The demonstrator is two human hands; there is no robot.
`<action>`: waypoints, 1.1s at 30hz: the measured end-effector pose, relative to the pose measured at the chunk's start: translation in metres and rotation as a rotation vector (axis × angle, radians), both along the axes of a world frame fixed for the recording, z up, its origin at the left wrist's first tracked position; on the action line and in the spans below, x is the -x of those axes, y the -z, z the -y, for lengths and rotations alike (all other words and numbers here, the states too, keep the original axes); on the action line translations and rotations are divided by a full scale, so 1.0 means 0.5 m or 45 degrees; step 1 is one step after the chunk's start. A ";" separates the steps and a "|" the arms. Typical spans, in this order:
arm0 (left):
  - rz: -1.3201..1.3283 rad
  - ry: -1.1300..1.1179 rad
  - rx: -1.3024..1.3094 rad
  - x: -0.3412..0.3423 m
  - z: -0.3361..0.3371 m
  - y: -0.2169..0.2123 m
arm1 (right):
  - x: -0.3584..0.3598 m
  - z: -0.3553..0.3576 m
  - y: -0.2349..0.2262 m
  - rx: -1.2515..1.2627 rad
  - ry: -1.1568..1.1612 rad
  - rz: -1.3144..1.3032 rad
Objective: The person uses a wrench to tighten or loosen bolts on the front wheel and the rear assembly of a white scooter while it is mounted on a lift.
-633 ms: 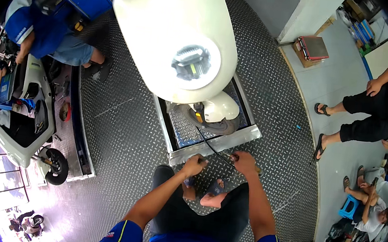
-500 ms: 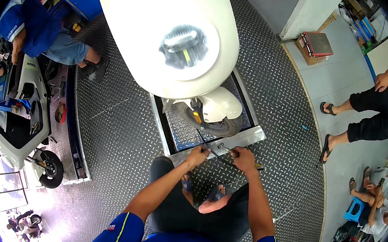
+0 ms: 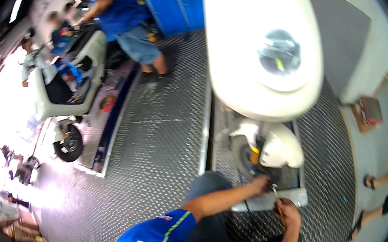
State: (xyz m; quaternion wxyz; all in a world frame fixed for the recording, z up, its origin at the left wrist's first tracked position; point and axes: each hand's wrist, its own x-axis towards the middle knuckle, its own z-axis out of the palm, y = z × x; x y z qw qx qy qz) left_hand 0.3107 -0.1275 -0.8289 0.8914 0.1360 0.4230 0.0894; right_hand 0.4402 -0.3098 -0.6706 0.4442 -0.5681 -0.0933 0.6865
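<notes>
A cream scooter front (image 3: 262,97) faces me, with a round glossy lamp (image 3: 279,54), and its cream mudguard (image 3: 282,147) sits over the front wheel (image 3: 243,157). My left hand (image 3: 261,185) is closed at the wheel's lower part, and what its fingers hold is too small and blurred to make out. A thin black cable (image 3: 249,211) hangs below my left wrist. My right hand (image 3: 290,214) is closed round a slim tool (image 3: 281,214) with an orange-yellow handle. Its bright metal tip points up toward my left fingers.
The wheel stands on a metal-edged platform (image 3: 261,202) set in a chequer-plate floor (image 3: 161,165). To the left, a second cream scooter (image 3: 71,91) has people around it, one in a blue shirt (image 3: 114,6). A person's sandalled feet (image 3: 369,182) and a box (image 3: 370,111) are on the right.
The view has swung left, so the scooter appears farther right. My hands have come closer together, and the right hand's tool has turned upward toward the left hand. The person in blue has stood up.
</notes>
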 end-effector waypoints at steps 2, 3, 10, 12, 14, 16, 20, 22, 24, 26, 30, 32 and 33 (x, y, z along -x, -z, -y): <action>-0.087 0.033 0.030 -0.053 0.022 -0.049 | -0.023 0.012 -0.015 -0.127 -0.056 0.060; -0.140 0.006 -0.054 -0.061 0.026 -0.049 | -0.021 0.003 -0.008 -0.153 -0.067 0.083; -0.057 -0.026 -0.035 -0.057 0.007 0.040 | 0.010 -0.036 0.006 -0.207 -0.150 0.395; -0.046 0.019 0.042 -0.110 0.020 -0.018 | -0.011 -0.028 0.002 -0.250 -0.070 0.463; -0.045 0.023 0.015 -0.112 0.020 -0.017 | -0.011 -0.033 -0.016 -0.286 -0.094 0.492; -0.124 0.027 -0.055 -0.103 0.017 -0.006 | -0.011 -0.028 -0.014 -0.291 -0.115 0.617; -0.032 -0.163 0.152 -0.105 0.019 -0.008 | -0.028 -0.008 0.059 -0.349 -0.079 0.850; -0.057 -0.148 0.169 -0.107 0.016 -0.010 | -0.038 -0.002 0.091 -0.363 -0.128 0.994; -0.080 -0.145 0.151 -0.104 0.017 0.004 | -0.030 -0.001 0.097 -0.376 -0.164 1.044; -0.079 -0.139 0.153 -0.092 0.010 0.031 | -0.015 -0.012 0.076 -0.368 -0.181 1.052; 0.003 -0.110 0.180 -0.123 0.018 -0.004 | -0.030 -0.010 0.049 -0.331 -0.139 1.140; -0.010 -0.123 0.184 -0.115 0.017 0.005 | -0.018 -0.015 0.035 -0.334 -0.151 1.147; -0.031 -0.136 0.183 -0.095 0.007 0.034 | -0.003 -0.025 0.027 -0.355 -0.178 1.131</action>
